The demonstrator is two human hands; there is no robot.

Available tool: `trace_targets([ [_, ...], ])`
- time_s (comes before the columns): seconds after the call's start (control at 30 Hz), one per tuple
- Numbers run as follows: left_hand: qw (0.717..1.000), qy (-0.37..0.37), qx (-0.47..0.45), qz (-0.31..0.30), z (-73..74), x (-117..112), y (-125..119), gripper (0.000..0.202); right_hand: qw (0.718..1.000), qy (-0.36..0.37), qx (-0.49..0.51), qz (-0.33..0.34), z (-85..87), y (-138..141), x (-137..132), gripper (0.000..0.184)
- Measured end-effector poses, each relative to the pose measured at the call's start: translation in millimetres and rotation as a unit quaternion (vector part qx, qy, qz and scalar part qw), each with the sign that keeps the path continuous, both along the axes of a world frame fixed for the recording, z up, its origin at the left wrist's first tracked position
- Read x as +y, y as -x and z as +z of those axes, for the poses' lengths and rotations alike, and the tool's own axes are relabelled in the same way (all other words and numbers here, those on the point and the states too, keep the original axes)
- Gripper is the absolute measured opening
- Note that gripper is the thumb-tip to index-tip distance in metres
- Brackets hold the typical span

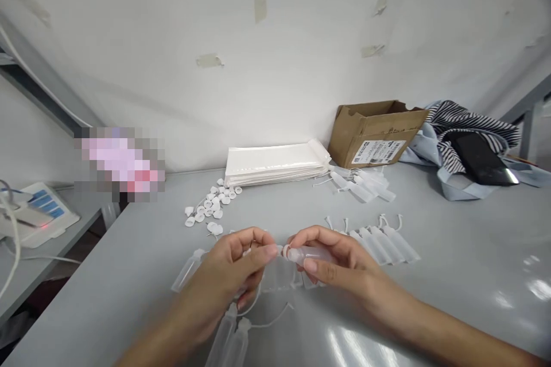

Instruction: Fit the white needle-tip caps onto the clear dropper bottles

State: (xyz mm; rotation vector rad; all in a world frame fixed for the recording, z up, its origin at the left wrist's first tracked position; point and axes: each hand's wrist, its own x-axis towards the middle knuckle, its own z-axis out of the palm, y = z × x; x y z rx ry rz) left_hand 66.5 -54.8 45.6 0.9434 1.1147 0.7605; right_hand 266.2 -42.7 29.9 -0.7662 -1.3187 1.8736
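My right hand [333, 255] is closed around a small translucent plastic bottle [316, 253], lying sideways with its neck to the left. A white ring [286, 251] sits at the neck. My left hand [243, 266] pinches a small whitish plastic piece [279, 250] between thumb and forefinger, right at the bottle's mouth; its exact shape is mostly hidden. Below the left hand lie two similar bottles [241, 341] with thin white straps. Another bottle [188, 270] lies left of that wrist, and further ones, partly hidden, lie under my hands. Right of my right hand, several strapped bottles [383, 245] form a row.
Several small white caps [210, 206] are scattered at the left. Behind stand a stack of white padded envelopes [275, 163], a pile of bottles [365, 183] and a cardboard box [379, 132]. A black phone [480, 157] rests on striped cloth [469, 117] at the right.
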Motion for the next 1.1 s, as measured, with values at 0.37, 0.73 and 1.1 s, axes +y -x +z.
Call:
trace_targets([
  [0.37,0.971,-0.125,0.2,0.039,4.7,-9.3,-13.4,0.026,0.997,0.039,0.056,0.021,-7.9,7.5,-0.1,0.02],
  [0.73,0.981,-0.069,0.181,-0.016,9.2,-5.1,-1.3,0.024,1.0,0.017,-0.026,0.006,-12.3,10.2,0.3,0.024],
  [1.1,0.988,-0.055,-0.072,0.126,3.4,-4.4,-5.5,0.02,0.998,0.066,0.011,0.021,-18.2,14.0,-3.8,0.024],
])
